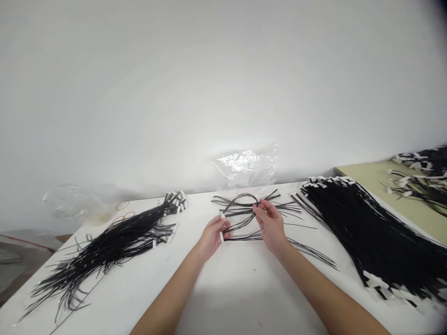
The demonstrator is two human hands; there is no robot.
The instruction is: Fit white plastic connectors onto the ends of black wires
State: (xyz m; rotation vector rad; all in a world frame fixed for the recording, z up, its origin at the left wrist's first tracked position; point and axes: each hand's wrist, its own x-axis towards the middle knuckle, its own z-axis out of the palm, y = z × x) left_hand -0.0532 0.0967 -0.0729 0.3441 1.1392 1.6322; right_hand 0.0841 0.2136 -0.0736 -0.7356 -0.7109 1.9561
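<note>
My left hand [213, 236] pinches a black wire harness [240, 226] near a white connector at its left end. The wires bow apart in a loop between my hands. Farther right, my right hand [271, 226] grips the same wires where they gather into a bunch, fingertips pressed together. Their loose ends fan out past it. Another group of black wires [309, 251] with a white connector [221, 237] lies on the white table below, running under my right hand. More wires [223, 201] lie just behind my hands.
To the left lies a heap of black wires [118, 237] with white connectors. A dense pile of black wires [370, 232] covers the right side. Clear plastic bags [244, 170] rest against the wall, with rubber bands [122, 204] at left. More harnesses [419, 186] lie on a yellowish surface.
</note>
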